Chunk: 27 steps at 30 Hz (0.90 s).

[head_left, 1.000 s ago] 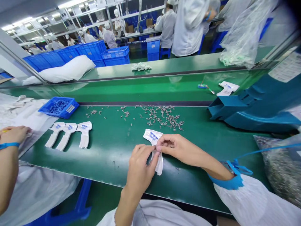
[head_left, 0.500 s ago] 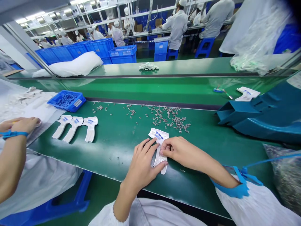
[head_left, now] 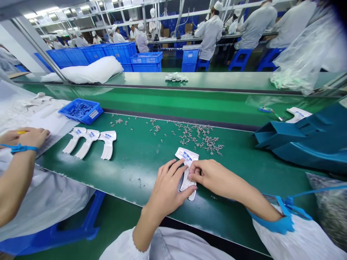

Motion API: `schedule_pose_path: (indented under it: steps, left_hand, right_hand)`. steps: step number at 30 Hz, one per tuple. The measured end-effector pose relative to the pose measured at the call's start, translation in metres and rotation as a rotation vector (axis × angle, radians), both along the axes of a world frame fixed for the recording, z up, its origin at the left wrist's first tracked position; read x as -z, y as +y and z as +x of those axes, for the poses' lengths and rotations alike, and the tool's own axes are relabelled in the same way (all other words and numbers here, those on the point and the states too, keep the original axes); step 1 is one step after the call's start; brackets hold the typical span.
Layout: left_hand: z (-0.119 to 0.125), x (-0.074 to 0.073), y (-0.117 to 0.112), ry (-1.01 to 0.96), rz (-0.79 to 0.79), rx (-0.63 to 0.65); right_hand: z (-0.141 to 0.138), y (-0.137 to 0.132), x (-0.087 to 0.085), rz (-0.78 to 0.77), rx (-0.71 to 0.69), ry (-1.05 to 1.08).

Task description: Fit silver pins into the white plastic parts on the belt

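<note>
Left hand point(head_left: 168, 189) lies spread, fingers and thumb across the white handle-shaped shell half point(head_left: 186, 183), which sits flat on the green workbench point(head_left: 141, 153) beneath both hands. Right hand point(head_left: 210, 177) is curled, fingertips at the shell's grip; whether they pinch anything, I can't tell. Light left pressure could let it skid; a careless forward sweep could scatter the small metal parts point(head_left: 210, 142) beyond.

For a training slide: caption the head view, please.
Left hand and right hand at a white shell, small metal parts scattered beyond, three similar shells to the left.
</note>
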<state>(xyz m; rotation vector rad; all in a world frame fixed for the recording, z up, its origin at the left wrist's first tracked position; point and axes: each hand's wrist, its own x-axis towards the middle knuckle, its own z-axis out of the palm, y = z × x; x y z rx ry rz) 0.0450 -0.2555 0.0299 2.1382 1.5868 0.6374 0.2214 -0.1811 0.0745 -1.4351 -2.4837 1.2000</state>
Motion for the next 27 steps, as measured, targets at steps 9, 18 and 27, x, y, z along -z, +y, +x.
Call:
schedule_pose_path:
  steps: [9,18,27]
  left_hand:
    - [0.0015,-0.0013,0.0005,-0.021,0.009,-0.004]
    - [0.0014,-0.0002,0.0009,-0.019,0.038,0.0]
    - [0.0023,-0.001,0.0015,0.016,0.006,-0.004]
  right_hand:
    - [-0.0014,-0.0015,-0.0031,0.025,-0.007,-0.068]
    - [-0.0068,-0.0074,-0.0069,0.101,0.019,-0.235]
    - [-0.0051,-0.0066,-0.0071,0.093,0.021,-0.222]
